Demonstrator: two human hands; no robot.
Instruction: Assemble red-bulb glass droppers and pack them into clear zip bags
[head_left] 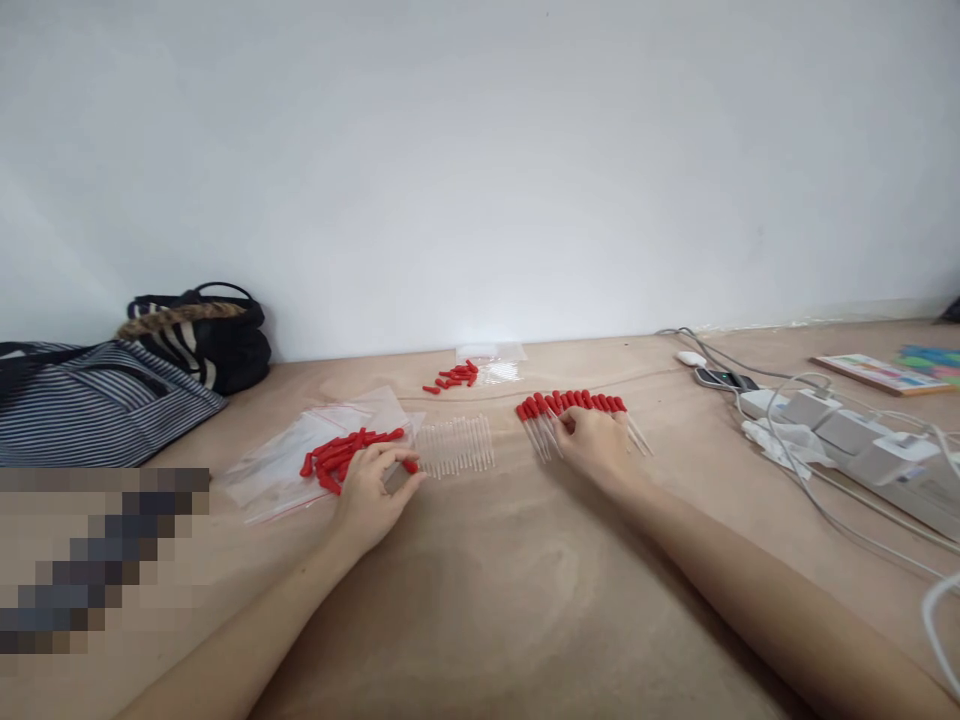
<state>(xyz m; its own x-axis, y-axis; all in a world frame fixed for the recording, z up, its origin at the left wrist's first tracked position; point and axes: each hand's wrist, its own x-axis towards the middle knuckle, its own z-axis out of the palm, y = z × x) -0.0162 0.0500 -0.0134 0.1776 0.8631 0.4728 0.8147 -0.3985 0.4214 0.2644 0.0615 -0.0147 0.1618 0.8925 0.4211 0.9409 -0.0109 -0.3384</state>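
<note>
Just left of the middle of the frame, the left hand has its thumb and forefinger closed on a single red bulb. Beneath and behind that hand, a heap of red bulbs lies on clear plastic bags. Just right of it, at the center, clear tubes lie side by side on the wooden table. Right of center, the right hand reaches over a row of red-capped droppers, its fingertips bunched at them; whether they grip one, I cannot tell. Farther back, near the wall, a smaller group of red bulbs lies beside a clear packet. White chargers and cables stand at the right edge.
</note>
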